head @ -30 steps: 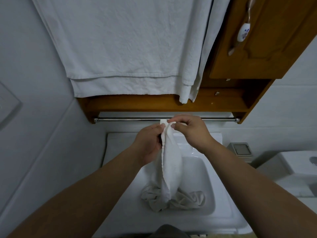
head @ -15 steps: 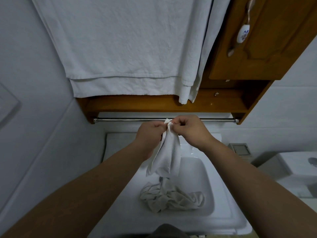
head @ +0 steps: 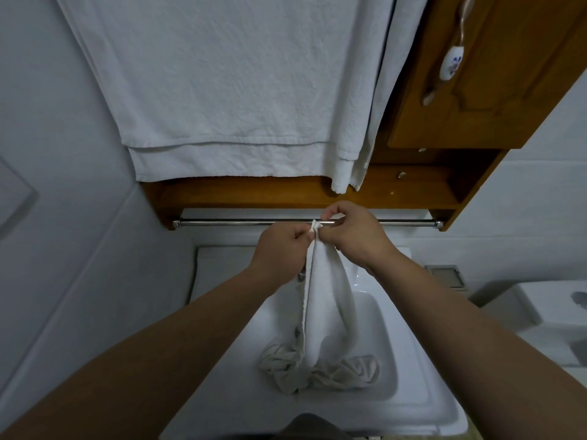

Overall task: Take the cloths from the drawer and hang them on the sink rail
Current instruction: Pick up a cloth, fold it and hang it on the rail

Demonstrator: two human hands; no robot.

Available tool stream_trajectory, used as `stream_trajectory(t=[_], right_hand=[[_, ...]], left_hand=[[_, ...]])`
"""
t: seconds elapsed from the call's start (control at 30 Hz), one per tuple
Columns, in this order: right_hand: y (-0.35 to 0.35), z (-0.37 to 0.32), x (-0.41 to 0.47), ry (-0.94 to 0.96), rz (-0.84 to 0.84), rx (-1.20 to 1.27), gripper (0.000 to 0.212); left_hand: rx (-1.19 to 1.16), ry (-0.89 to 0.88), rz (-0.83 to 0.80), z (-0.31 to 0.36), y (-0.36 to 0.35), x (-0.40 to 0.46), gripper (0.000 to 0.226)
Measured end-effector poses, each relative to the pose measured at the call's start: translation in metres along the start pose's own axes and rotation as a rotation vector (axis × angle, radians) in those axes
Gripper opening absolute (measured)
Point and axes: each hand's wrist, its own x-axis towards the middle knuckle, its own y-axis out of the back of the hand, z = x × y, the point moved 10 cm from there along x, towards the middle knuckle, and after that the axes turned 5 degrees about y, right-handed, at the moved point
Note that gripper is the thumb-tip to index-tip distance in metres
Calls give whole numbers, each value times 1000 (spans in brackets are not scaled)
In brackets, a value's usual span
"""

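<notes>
Two large white towels (head: 222, 90) hang down over the wooden cabinet (head: 495, 74), covering most of the upper view. Below them the white sink (head: 409, 360) fills the lower middle, with a crumpled pile of cloths (head: 330, 373) lying in its basin. A steel rail (head: 238, 222) runs under the cabinet shelf, above the sink. One white cloth (head: 324, 300) hangs from both hands just in front of the rail, its lower end reaching down to the pile. The left hand (head: 282, 249) and the right hand (head: 352, 236) each pinch its top edge, knuckles close together; whether that edge touches the rail is hard to tell.
</notes>
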Motion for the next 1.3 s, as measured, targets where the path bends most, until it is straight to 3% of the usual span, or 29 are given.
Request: stream_trajectory(t=[0.2, 0.3, 0.63, 0.73, 1.03, 1.3], right_hand=[[-2, -9, -2, 108, -57, -15, 9], [0, -8, -2, 114, -54, -33, 6], [-16, -11, -3, 120, -130, 170, 19], [-21, -15, -2, 111, -188, 264, 25], [-26, -8, -3, 116, -228, 120, 10], [-23, -11, -2, 196, -146, -63, 10]], left_hand=[[-24, 14, -79, 2, -6, -2, 30], [35, -15, -32, 5, 2, -2, 35], [4, -81, 37, 12, 19, 3, 33], [86, -139, 52, 23, 26, 4, 27], [545, -419, 48, 46, 35, 9, 23], [620, -324, -33, 40, 37, 16, 19]])
